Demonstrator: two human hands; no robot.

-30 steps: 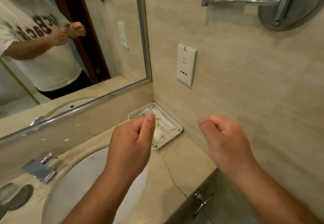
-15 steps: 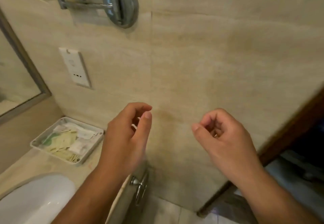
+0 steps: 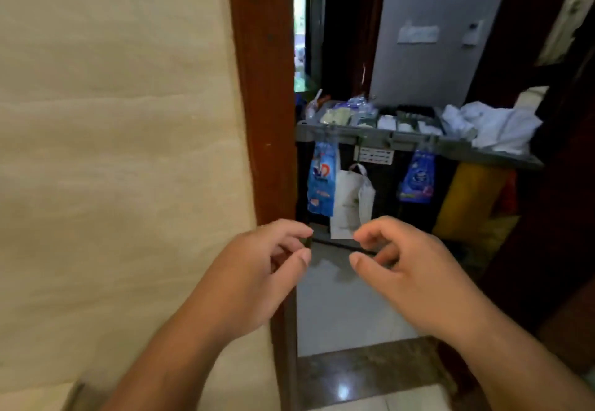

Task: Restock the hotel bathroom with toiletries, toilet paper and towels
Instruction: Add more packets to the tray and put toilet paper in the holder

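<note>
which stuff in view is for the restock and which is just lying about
For the job: cart tray of small packets, white linen pile.

Just lying about: blue hanging pouches, white carrier bag, yellow sack, wooden door frame.

Beyond the doorway a grey cart (image 3: 402, 140) stands on the pale tiled floor (image 3: 338, 307). Its top tray holds small packets (image 3: 338, 116) in compartments towards the left and crumpled white cloths (image 3: 492, 124) at the right end.
</note>
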